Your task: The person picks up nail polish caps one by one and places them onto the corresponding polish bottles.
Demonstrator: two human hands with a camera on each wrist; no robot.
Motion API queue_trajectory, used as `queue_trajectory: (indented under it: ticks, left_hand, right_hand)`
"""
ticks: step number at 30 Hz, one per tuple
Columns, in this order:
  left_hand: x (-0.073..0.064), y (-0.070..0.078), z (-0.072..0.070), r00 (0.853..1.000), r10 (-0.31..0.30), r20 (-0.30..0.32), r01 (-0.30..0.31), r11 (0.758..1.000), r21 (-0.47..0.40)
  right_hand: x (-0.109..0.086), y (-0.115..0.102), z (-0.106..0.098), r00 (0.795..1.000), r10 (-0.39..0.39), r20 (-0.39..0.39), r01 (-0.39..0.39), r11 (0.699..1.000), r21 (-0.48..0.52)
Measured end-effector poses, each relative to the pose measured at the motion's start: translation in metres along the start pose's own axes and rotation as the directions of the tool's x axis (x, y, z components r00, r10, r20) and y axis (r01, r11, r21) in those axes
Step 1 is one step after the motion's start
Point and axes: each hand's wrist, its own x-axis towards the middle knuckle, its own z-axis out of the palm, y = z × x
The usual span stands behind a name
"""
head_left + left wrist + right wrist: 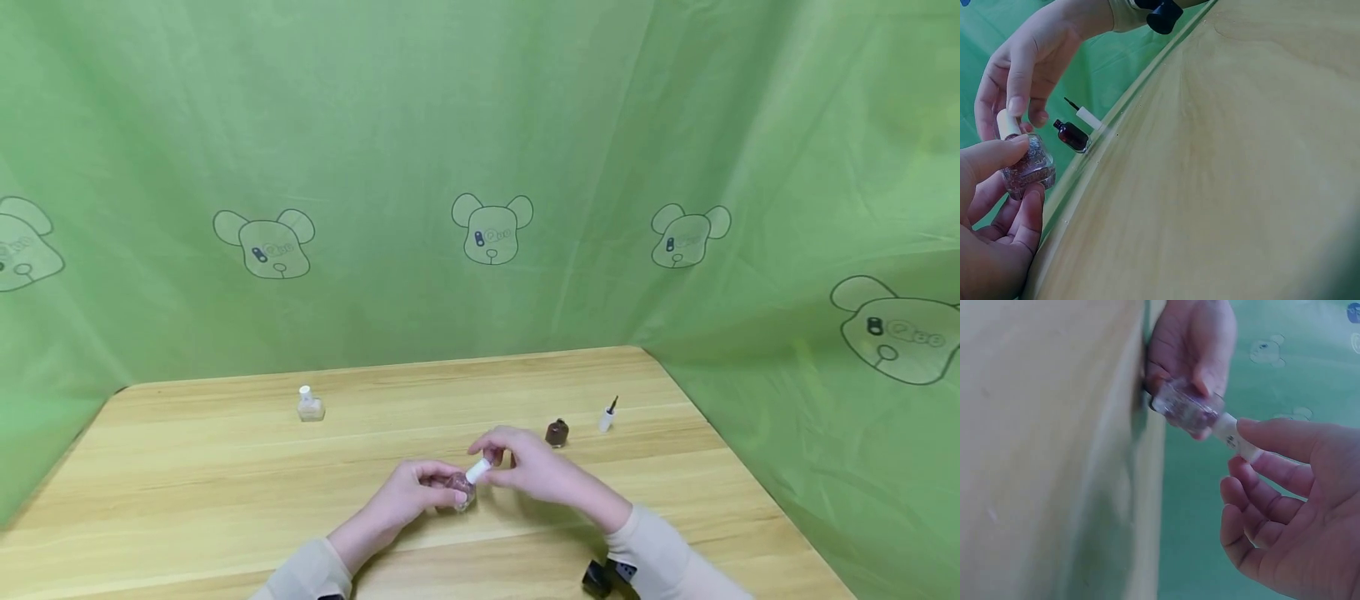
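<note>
My left hand (411,498) grips a clear glass nail polish bottle (1032,164) with glittery purplish contents, thumb on one side and fingers on the other. The bottle is tilted, its white cap (477,471) pointing up toward my right hand (531,467). In the right wrist view, the right thumb and index finger pinch that cap (1238,440), which sits on the bottle's neck. The other right fingers are curled below it. Both hands are just above the table (225,492).
Beyond my right hand stands an uncapped dark nail polish bottle (557,433). Beside it a white cap with a dark brush (607,416) stands brush upward. A pale, capped nail polish bottle (311,407) is at the back left. Green curtains (390,150) surround the table's back and sides.
</note>
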Motion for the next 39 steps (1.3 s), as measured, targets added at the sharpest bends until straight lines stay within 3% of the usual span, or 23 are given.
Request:
queue_trajectory:
  ticks: [4,8,14,20,34,39]
  left_hand:
    - [0.001,-0.002,-0.001,1.000,0.001,0.009,0.000,1.000,-0.024]
    - [0.002,-0.002,-0.001,1.000,-0.003,0.015,0.004,1.000,-0.030]
    - [0.001,-0.001,-0.001,1.000,-0.005,0.024,0.006,0.999,-0.052]
    - [0.001,-0.003,-0.001,0.999,-0.002,0.039,0.004,0.997,-0.072]
    - [-0.001,-0.002,0.001,0.999,0.006,0.042,-0.006,1.000,-0.019]
    - [0.000,-0.003,0.001,0.998,0.011,0.062,-0.008,0.999,-0.043]
  right_hand:
    - [0.000,0.004,-0.008,0.999,0.019,-0.034,-0.019,1.000,0.015]
    - [0.001,0.009,-0.012,0.999,0.034,-0.020,-0.033,0.999,0.042]
    - [0.004,0.016,-0.008,0.998,0.056,0.026,-0.059,0.987,0.152]
    - [0.005,0.023,-0.003,0.997,0.071,0.021,-0.074,0.974,0.214]
    - [0.004,0.017,0.007,0.998,0.031,-0.054,-0.029,0.999,0.026]
    - [0.005,0.015,0.007,0.996,0.044,-0.082,-0.041,0.999,0.029]
